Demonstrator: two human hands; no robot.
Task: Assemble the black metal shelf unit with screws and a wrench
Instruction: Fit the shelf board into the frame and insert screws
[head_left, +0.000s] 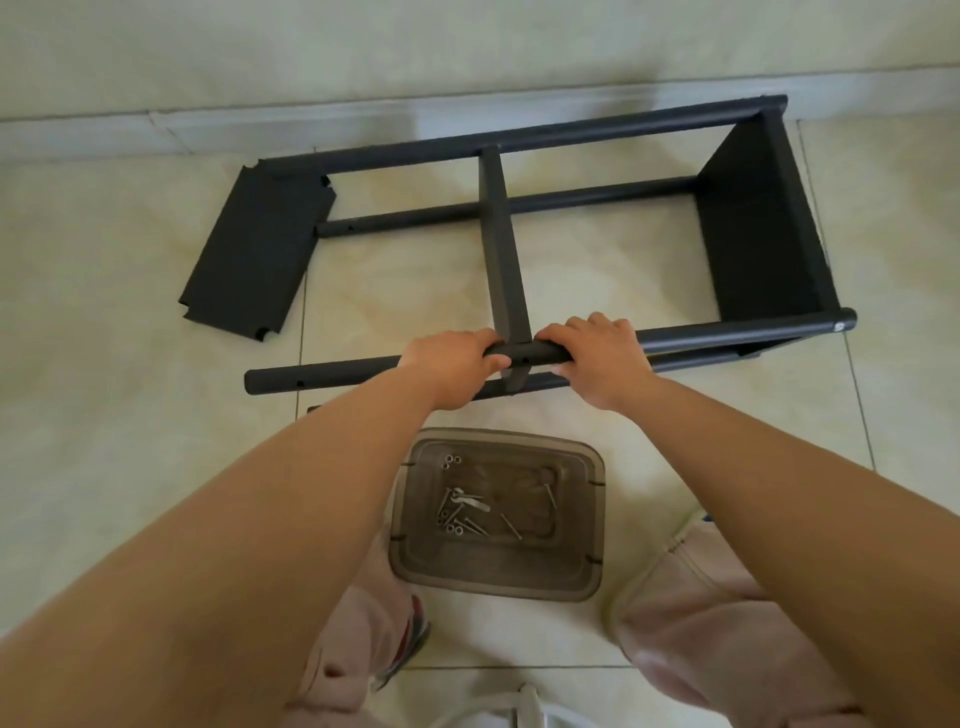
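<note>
Tray: a clear brown tray (498, 571) is sitting on the floor (130, 364) between the person's knees, holding loose screws (511, 526), nuts and a wrench (467, 501).
Left hand: the left hand (457, 366) is curling its fingers round the near pole (322, 375), just left of the middle shelf.
Right hand: the right hand (597, 358) is gripping the same pole just right of that joint.
Frame: the frame (519, 208) is lying on its side on the floor, running along the far wall.
End shelf: one shelf (758, 228) is sitting fitted at the frame's right end.
Middle shelf: a second shelf (501, 244) is spanning the poles at mid-length.
Loose shelf: a third shelf (254, 249) is lying flat on the floor by the open left end, not yet fitted.
Progress: roughly two thirds seems built; the near pole's screw holes are showing empty, so the left shelf and its fasteners are likely remaining.
</note>
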